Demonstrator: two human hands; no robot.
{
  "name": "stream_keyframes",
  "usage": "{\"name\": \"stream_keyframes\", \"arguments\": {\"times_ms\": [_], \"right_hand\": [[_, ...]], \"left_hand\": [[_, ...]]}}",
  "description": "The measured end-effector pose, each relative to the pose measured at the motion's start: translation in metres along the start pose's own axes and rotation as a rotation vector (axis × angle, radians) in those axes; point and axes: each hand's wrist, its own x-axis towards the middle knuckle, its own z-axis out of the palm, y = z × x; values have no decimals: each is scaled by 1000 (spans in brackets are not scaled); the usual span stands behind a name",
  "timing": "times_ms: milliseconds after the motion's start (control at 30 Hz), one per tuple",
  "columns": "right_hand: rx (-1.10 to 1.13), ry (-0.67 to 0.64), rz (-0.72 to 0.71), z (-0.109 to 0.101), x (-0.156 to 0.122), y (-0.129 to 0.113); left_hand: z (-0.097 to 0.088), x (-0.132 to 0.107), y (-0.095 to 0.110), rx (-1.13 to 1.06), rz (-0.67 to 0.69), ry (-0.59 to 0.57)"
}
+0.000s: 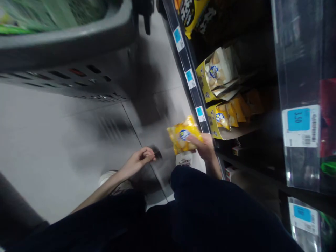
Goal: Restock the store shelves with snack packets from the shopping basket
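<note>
My right hand (206, 147) grips a small yellow snack bag (181, 134) by its right side, thumb lying over the front near the blue-and-white logo. The bag is held over the floor, just left of the shelf edge. My left hand (141, 157) is lower and further left, its fingers curled in. A small dark blurred shape (158, 154) shows at its fingertips; I cannot tell what it is. On the shelf beside my right hand, similar yellow bags (223, 117) stand in a yellow display box (213, 122). Behind them is another box with paler packets (216, 70).
A grey shopping basket (78, 49) with green packages inside fills the upper left. The shelf edge (187, 66) with price tags runs down the right. Another shelf strip bears a 3.50 tag (301, 126). My shoes stand on the tiled floor (78, 140).
</note>
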Motion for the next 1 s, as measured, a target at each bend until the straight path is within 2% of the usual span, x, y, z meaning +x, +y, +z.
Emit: {"name": "stream_keyframes", "arguments": {"times_ms": [133, 200, 267, 367, 500, 600, 733, 900, 1000], "right_hand": [[240, 672, -295, -21, -23, -18], [261, 903, -416, -23, -33, -21], [261, 1053, -480, -23, -38, -19], [256, 1163, -497, -32, -34, -11], [297, 1270, -467, -56, -11, 4], [408, 1297, -410, -74, 10, 14], [472, 1305, -328, -86, 35, 23], [341, 1380, -355, -100, 60, 28], [113, 1434, -397, -117, 67, 31]], "left_hand": [[-3, 2, -4, 38, 0, 6], [-3, 3, -5, 52, -13, 8], [-3, 3, -4, 64, -25, 4], [-3, 2, -2, 76, -40, -7], [-6, 2, -5, 94, -51, 3], [-8, 2, -11, 111, -50, 11], [-9, 2, -16, 133, -55, 17], [-9, 3, -15, 156, -78, 41], [-10, 3, -15, 185, -78, 40]]}}
